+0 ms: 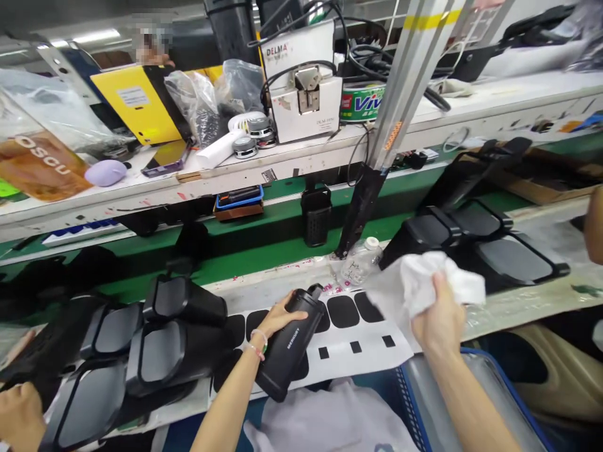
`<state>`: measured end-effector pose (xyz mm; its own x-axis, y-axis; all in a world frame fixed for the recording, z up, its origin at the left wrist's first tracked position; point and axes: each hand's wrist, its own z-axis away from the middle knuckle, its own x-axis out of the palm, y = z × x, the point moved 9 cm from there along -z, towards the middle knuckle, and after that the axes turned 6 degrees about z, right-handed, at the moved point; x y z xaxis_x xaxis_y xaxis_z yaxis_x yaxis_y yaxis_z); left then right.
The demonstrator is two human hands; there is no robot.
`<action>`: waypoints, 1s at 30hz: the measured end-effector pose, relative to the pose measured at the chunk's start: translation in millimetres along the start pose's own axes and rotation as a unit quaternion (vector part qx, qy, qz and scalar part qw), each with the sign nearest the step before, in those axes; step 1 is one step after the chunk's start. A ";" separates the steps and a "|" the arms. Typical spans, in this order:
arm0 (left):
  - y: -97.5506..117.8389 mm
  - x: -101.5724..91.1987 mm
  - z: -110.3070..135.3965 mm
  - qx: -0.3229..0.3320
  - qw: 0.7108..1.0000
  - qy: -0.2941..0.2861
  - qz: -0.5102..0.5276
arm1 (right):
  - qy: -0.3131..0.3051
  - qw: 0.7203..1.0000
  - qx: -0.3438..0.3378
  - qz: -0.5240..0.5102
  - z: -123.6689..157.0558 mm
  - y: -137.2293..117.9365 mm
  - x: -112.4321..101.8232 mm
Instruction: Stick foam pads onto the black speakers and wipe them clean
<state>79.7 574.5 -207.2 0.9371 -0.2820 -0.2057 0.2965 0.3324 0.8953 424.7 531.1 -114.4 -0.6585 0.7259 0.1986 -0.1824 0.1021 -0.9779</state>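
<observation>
A long white shelf spans the back. Below it, on the bench, lies a white sheet with rounded black patches. On the shelf stand a white box printed "DELMA" and an orange bag reading "OSCU". The left hand clasps the upper end of a black case lettered "MERKURY", tilted over the sheet; the right hand grips a crumpled white cloth. Smallest, a green tin shows "Viv".

A long black case with rounded edges, marked MERKURY in pale letters, slants over a white sheet, left hand near its top. A crumpled white cloth is bunched in the right hand.
</observation>
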 end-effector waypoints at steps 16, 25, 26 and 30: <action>92.4 69.6 47.9 0.074 0.977 -0.035 0.197 | -0.339 0.876 0.342 -0.013 49.8 10.5 76.2; 80.8 75.4 49.4 -0.019 0.934 0.067 0.351 | -0.404 0.755 0.508 -0.095 106.3 74.7 55.2; 77.2 69.7 47.5 -0.028 0.933 0.079 0.349 | -0.427 0.748 0.501 -0.090 111.7 79.7 51.3; 61.5 61.0 39.6 -0.071 0.948 0.054 0.306 | -0.393 0.808 0.436 -0.053 101.1 99.8 37.6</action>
<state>147.8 542.1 -149.0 0.9525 0.0938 0.2897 -0.2946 0.5243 0.7990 308.0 499.8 -198.0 -0.8030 0.0529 0.5936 -0.4875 -0.6313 -0.6032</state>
